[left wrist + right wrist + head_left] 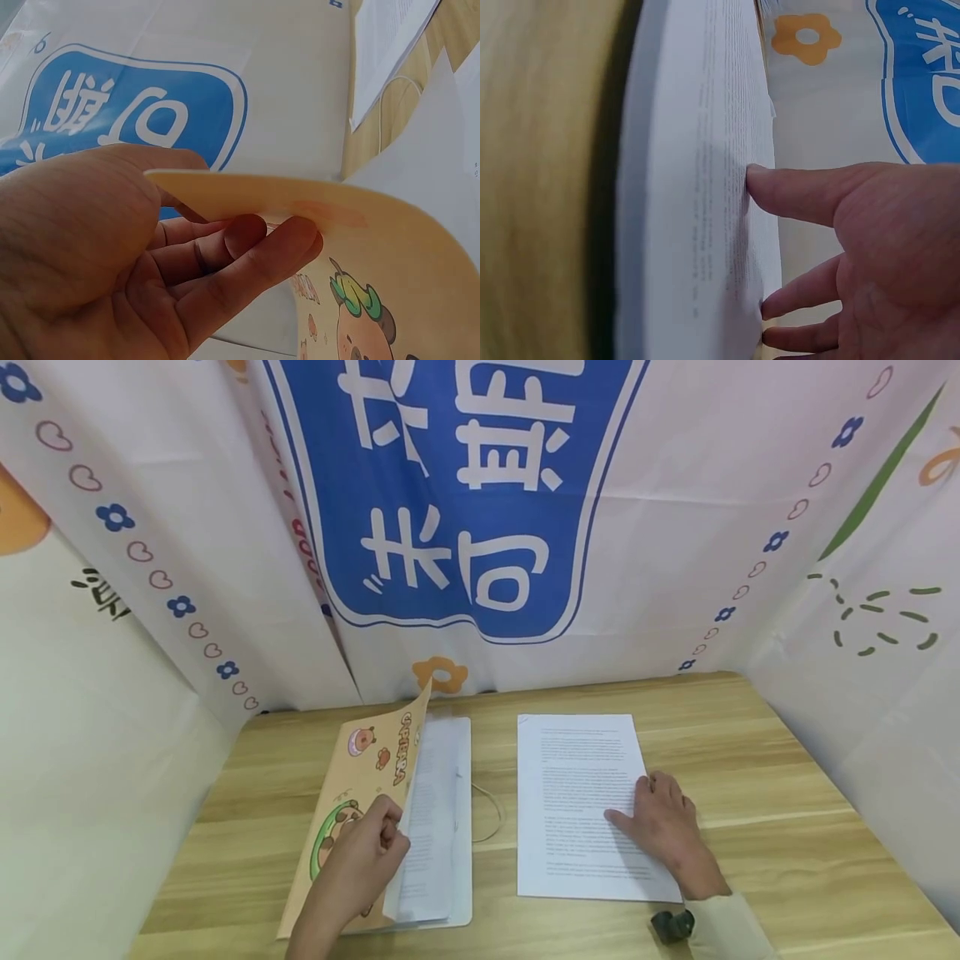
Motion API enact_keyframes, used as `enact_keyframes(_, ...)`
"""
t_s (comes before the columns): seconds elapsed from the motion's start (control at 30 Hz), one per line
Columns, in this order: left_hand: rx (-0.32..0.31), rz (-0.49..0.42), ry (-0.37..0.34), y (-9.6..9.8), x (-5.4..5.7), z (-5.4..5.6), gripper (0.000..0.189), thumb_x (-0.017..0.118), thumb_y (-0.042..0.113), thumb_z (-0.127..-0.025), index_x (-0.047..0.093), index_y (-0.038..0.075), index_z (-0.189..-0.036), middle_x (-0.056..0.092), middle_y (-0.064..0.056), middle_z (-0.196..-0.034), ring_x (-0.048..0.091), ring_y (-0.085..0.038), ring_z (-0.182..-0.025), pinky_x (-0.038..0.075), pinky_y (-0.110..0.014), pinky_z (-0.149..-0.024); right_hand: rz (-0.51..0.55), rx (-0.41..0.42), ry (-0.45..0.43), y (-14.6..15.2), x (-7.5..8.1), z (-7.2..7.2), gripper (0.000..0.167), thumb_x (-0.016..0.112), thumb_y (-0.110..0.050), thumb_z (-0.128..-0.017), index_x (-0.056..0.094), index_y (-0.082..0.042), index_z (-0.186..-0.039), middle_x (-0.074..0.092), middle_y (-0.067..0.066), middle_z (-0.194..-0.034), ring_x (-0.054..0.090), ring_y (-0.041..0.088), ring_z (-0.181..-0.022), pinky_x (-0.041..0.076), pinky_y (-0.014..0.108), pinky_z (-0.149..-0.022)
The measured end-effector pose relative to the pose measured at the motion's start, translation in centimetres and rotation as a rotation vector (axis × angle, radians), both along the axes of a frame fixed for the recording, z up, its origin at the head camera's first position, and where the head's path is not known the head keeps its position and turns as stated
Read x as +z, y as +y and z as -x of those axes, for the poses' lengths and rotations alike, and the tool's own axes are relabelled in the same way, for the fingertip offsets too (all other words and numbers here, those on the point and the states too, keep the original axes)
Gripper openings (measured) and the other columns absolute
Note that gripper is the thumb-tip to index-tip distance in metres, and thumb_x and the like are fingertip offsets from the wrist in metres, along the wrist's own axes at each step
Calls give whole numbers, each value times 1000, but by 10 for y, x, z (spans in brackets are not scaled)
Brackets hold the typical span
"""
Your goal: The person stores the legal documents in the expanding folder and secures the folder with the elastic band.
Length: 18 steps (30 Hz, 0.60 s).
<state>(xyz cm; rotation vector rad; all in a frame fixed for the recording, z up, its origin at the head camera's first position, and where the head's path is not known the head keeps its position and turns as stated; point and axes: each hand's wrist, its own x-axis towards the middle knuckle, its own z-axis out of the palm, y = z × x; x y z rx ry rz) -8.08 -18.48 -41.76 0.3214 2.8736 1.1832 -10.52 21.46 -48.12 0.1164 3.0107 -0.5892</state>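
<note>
On the left side of the table lies a tan folder with cartoon capybaras and lettering on its cover. My left hand pinches the cover's free edge between thumb and fingers and holds it partly lifted, bent upward. Printed sheets show inside under the raised cover. My right hand rests on the right edge of a stack of printed paper. In the right wrist view, the thumb touches the stack's top face, with other fingertips at its side edge.
A thin elastic cord loops out from the folder's right side onto the wooden table. A small black object sits by the right cuff. White cloth with a blue printed panel hangs behind the table.
</note>
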Motion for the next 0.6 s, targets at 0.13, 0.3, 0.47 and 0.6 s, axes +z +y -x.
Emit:
enact_keyframes(0.13, -12, -5, 8, 0, 0, 0, 13, 57, -5, -92, 59, 2, -103, 52, 3, -74, 49, -7, -55, 41, -22, -46, 34, 1, -3, 1, -2, 0, 76, 72, -34, -94, 44, 22, -135, 34, 44, -141, 31, 58, -134, 31, 71, -103)
enact_keyframes(0.3, -20, -15, 20, -1, -1, 0, 14, 57, -6, -92, 59, 1, -104, 51, 3, -73, 47, -6, -55, 41, -23, -47, 48, 7, 17, 2, -4, 1, 72, 73, -32, -93, 47, 19, -136, 36, 42, -139, 37, 58, -125, 36, 68, -98)
enact_keyframes(0.47, -11, -8, 17, -2, -3, -1, 14, 57, -7, -92, 59, 1, -103, 51, 3, -73, 49, -7, -54, 41, -23, -47, 46, 8, 30, 1, -2, 0, 67, 74, -27, -92, 48, 19, -134, 39, 43, -133, 41, 57, -117, 41, 64, -91)
enact_keyframes(0.6, -21, -8, 39, -2, -3, -1, 13, 57, -7, -93, 59, 2, -102, 50, 3, -72, 48, -6, -54, 40, -22, -46, 34, -8, 25, 0, 0, 1, 75, 77, -26, -90, 42, 23, -135, 40, 46, -129, 44, 59, -115, 44, 64, -90)
